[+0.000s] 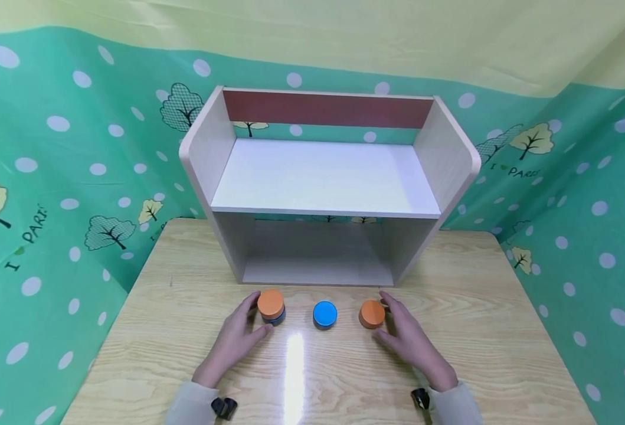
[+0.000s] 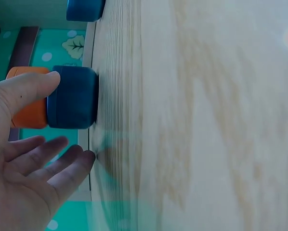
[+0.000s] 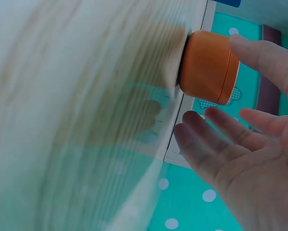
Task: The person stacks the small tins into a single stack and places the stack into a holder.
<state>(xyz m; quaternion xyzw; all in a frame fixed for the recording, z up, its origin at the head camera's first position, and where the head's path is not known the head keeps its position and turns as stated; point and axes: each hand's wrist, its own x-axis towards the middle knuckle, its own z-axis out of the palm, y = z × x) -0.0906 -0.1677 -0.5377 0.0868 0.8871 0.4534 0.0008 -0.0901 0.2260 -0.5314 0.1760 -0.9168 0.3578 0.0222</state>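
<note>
In the head view, an orange round lidded jar (image 1: 271,303) sits on a dark blue one (image 1: 275,319) at the left. My left hand (image 1: 238,336) curves loosely around the left of this stack. Its thumb overlaps the jars in the left wrist view, while the other fingers stand apart from them; whether the thumb touches is unclear. A single orange jar (image 1: 372,314) stands on the table at the right. Beside it, my right hand (image 1: 409,336) has its thumb near the lid and its fingers spread off the jar. Between the hands stands a blue jar (image 1: 325,314).
A white two-level shelf unit (image 1: 325,177) with a brown back strip (image 1: 328,108) stands just behind the jars. The wooden table (image 1: 503,354) spreads out around it. Green dotted cloth (image 1: 52,177) hangs at the back and both sides.
</note>
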